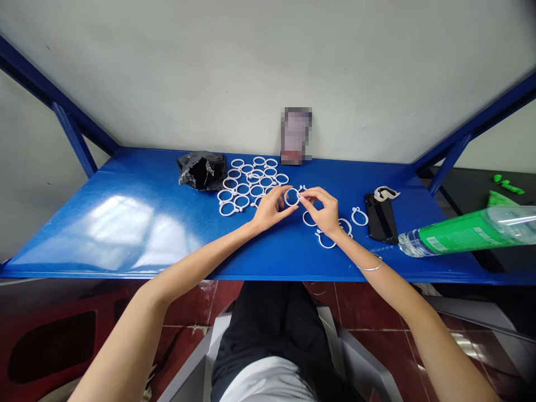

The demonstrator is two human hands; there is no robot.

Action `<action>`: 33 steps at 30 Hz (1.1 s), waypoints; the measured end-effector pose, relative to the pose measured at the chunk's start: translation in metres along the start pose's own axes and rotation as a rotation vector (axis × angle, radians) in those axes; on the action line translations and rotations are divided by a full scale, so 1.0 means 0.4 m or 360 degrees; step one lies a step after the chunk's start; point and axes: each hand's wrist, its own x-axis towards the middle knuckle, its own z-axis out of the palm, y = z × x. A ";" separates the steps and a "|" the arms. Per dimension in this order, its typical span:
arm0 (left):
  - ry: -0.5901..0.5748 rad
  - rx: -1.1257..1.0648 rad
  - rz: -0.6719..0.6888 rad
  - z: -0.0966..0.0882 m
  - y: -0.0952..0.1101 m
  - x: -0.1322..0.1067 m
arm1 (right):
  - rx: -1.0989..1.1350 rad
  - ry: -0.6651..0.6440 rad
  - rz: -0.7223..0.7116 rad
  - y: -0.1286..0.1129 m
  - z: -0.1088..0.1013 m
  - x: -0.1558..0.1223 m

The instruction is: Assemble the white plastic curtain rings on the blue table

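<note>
Between my two hands, just above the blue table (176, 234), is a white plastic curtain ring (286, 196). My left hand (269, 210) pinches its left side with thumb and fingers. At its right side, by the small clasp, my right hand (325, 207) has thumb and fingertips closed on it. Several similar rings (242, 209) lie in a flat cluster left of my hands, partly hidden by the left one. Beneath and beside my right hand are several more loose rings (327, 247), some looking open; one separate ring (359, 225) lies farther right.
A crumpled black plastic bag (203, 170) lies at the back left. A blurred phone-like object (296, 135) leans on the wall. To the right are a black phone (382, 220), a pale curved item (386, 194) and a green-labelled bottle (469, 231) near the table's edge.
</note>
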 end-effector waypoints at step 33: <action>-0.0114 0.0000 0.0011 0.004 -0.005 -0.007 | 0.0012 -0.0012 -0.0038 -0.002 -0.002 -0.001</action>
